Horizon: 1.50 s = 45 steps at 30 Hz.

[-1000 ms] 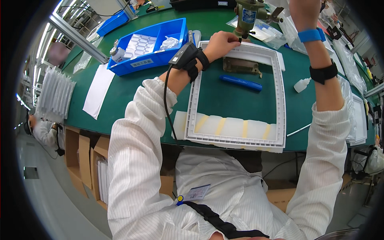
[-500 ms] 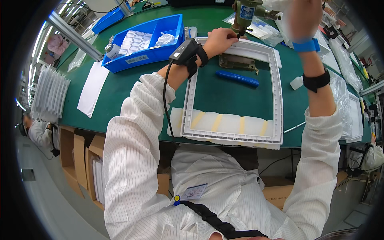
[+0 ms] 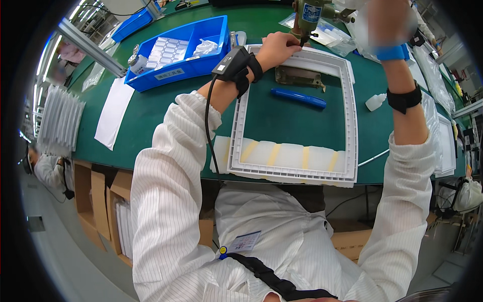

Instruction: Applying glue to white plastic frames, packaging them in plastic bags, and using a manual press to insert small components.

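Observation:
A rectangular white plastic frame [image 3: 350,121] lies on the green bench in front of me. At its far edge, my left hand [image 3: 279,50] has its fingers bent and pinched together beside the tip of a green bench press [image 3: 308,20]. Whatever sits between those fingertips is too small or hidden to make out. My right hand [image 3: 392,22] is raised to the right of the press, smeared by blur, so its fingers and any contact with the press do not show. Inside the frame opening lie a blue marker pen [image 3: 298,98] and a metal base piece [image 3: 299,77].
White foam strips with yellow tape [image 3: 289,155] lie under the frame's near side. A blue divided bin [image 3: 176,73] and white paper [image 3: 114,113] are at left. Stacked white panels [image 3: 60,121] stand at the far left. A small white bottle [image 3: 375,102] lies at right.
My right hand and forearm have shifted slightly to the right. My left hand stays by the press tip, and the frame looks nearly unmoved. The view has shifted a little.

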{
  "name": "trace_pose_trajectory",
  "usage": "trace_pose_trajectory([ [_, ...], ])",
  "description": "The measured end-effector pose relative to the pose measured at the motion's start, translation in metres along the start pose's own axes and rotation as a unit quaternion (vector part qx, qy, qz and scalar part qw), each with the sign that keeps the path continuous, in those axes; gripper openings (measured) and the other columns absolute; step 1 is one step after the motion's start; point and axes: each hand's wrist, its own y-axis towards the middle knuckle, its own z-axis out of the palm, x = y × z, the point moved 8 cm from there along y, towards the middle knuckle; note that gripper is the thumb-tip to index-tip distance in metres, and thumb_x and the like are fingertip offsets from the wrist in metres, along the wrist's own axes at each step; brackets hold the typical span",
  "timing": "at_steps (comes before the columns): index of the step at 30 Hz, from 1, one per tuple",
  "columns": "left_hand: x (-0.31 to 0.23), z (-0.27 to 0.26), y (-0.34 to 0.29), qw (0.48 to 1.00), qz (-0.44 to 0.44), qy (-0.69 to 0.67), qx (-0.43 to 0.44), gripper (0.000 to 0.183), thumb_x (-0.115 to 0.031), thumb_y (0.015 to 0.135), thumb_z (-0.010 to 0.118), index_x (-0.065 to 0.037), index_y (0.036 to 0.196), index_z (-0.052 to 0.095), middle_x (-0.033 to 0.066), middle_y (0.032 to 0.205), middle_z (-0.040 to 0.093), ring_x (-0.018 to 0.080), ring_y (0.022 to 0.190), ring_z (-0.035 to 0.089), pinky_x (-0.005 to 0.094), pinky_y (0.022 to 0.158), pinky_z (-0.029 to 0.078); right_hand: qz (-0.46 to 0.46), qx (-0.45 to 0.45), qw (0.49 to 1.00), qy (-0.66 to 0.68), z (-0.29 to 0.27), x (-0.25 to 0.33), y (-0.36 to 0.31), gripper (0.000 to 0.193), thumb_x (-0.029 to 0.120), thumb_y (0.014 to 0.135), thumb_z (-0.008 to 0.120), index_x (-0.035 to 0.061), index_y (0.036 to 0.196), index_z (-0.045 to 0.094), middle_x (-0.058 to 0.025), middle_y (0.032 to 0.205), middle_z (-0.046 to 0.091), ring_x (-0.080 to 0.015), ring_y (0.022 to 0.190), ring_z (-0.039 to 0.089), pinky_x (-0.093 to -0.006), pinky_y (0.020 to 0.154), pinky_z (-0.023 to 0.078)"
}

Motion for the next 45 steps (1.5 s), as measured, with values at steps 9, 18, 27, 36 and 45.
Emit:
trace_pose_trajectory([
  [9,0.008,0.000,-0.002,1.000,-0.007,-0.016,-0.012,0.026,-0.030,0.079,0.073,-0.010,0.096,0.076,0.0103,0.090,0.074,0.0270,0.085,0.070,0.0374,0.083,0.051,-0.052,-0.024,0.998,0.014,-0.013,0.011,-0.039,0.016,0.008,0.100,0.039,0.0022,0.095,0.053,-0.0031,0.085,0.048,-0.0094,0.073,0.044,-0.0239,0.069,0.038],
  [18,0.004,-0.003,-0.002,0.998,-0.032,-0.057,0.012,0.031,-0.024,0.082,0.074,0.000,0.101,0.073,0.0156,0.095,0.073,0.0243,0.088,0.072,0.0321,0.083,0.054,-0.083,-0.042,0.995,0.034,-0.029,0.004,-0.070,0.019,0.010,0.095,0.045,0.0025,0.101,0.062,-0.0108,0.104,0.065,-0.0200,0.092,0.064,-0.0336,0.088,0.052],
  [27,0.002,-0.003,-0.003,0.997,-0.042,-0.058,0.013,0.032,-0.024,0.081,0.075,0.001,0.101,0.073,0.0156,0.095,0.074,0.0233,0.087,0.072,0.0318,0.083,0.054,-0.055,-0.009,0.995,0.082,-0.030,0.007,-0.086,0.018,-0.001,0.093,0.040,0.0021,0.100,0.056,-0.0114,0.105,0.061,-0.0181,0.092,0.063,-0.0367,0.096,0.051],
  [36,-0.001,-0.004,-0.004,0.997,-0.046,-0.065,0.009,0.029,-0.023,0.081,0.076,-0.001,0.099,0.074,0.0148,0.093,0.074,0.0229,0.084,0.072,0.0317,0.081,0.055,-0.007,-0.018,0.996,0.081,-0.035,0.006,-0.093,0.021,0.007,0.088,0.045,0.0010,0.094,0.064,-0.0134,0.098,0.065,-0.0221,0.093,0.063,-0.0341,0.091,0.050],
  [45,0.006,-0.005,-0.005,0.997,-0.032,-0.069,-0.019,0.025,-0.024,0.077,0.076,-0.005,0.093,0.077,0.0148,0.087,0.073,0.0273,0.079,0.071,0.0337,0.078,0.056,0.046,0.044,0.988,0.143,-0.033,0.010,-0.119,0.021,0.000,0.086,0.040,-0.0022,0.093,0.059,-0.0120,0.098,0.061,-0.0198,0.093,0.060,-0.0392,0.104,0.043],
])
